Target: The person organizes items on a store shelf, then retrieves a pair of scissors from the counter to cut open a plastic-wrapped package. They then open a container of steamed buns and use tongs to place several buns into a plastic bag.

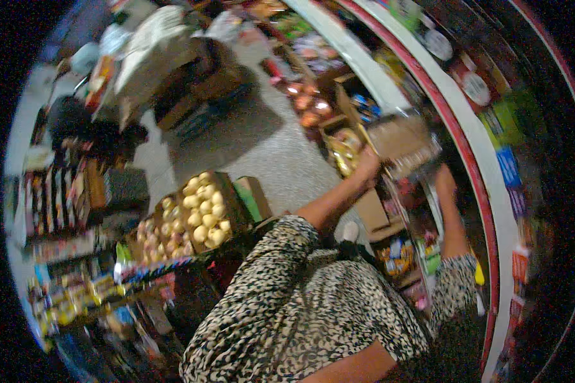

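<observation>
A brown cardboard tray or box with clear plastic wrap (402,139) is at the right of centre, blurred and tilted. My left hand (368,165) grips its left edge. At its lower right corner is my right hand (444,179), with the fingers partly hidden against the plastic. Just left of the package, an open carton (345,148) holds shiny yellow-wrapped goods, and blue packets (365,107) lie in another carton above. Below my hands, a carton of orange packets (396,256) stands by the shelf. Both my sleeves are of black and cream patterned cloth.
Shelving with a red and white edge (465,158) curves along the right. Cartons of pale yellow round produce (206,210) and onion-like produce (163,239) stand at the left. Beyond the grey floor (268,158) are stacked boxes (201,91). Another bare arm (354,366), its owner unclear, crosses the bottom.
</observation>
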### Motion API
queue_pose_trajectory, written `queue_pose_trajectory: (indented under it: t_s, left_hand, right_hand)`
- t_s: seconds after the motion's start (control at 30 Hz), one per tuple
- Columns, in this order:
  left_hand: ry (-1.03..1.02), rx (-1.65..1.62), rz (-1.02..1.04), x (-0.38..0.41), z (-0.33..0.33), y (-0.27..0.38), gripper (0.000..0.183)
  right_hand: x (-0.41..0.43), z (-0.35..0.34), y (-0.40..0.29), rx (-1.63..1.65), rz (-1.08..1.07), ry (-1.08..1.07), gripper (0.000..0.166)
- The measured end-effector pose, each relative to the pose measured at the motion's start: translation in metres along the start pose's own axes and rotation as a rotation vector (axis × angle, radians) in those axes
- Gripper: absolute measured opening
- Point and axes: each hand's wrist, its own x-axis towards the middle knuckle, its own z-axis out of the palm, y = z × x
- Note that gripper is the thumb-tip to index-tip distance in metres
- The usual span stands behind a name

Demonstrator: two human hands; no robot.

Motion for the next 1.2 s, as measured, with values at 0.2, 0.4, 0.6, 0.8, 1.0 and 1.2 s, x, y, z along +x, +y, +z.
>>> queue_pose_trajectory:
  t_s: [0.2, 0.4, 0.6, 0.8, 1.0, 1.2]
  left_hand:
    - [0.019, 0.141, -0.090, -0.028, -0.043, 0.027, 0.040]
    - [0.029, -0.086, -0.078, -0.057, -0.078, 0.008, 0.045]
    - [0.019, 0.036, -0.045, -0.087, -0.084, 0.033, 0.050]
    - [0.028, 0.214, -0.004, -0.109, -0.083, 0.045, 0.043]
    - [0.113, 0.158, -0.081, -0.114, -0.101, 0.016, 0.036]
    - [0.035, 0.023, 0.004, -0.127, -0.100, 0.022, 0.042]
  right_hand:
    - [0.026, -0.037, 0.019, 0.175, 0.326, -0.380, 0.046]
    - [0.003, -0.020, 0.028, 0.850, 0.778, -0.491, 0.055]
    - [-0.005, -0.030, -0.018, 1.563, 0.910, -0.328, 0.078]
    - [-0.008, -0.046, -0.038, 1.631, 1.015, -0.334, 0.077]
    - [-0.001, -0.046, -0.035, 1.682, 1.110, -0.259, 0.057]
    - [-0.003, -0.036, -0.038, 1.723, 0.980, -0.325, 0.068]
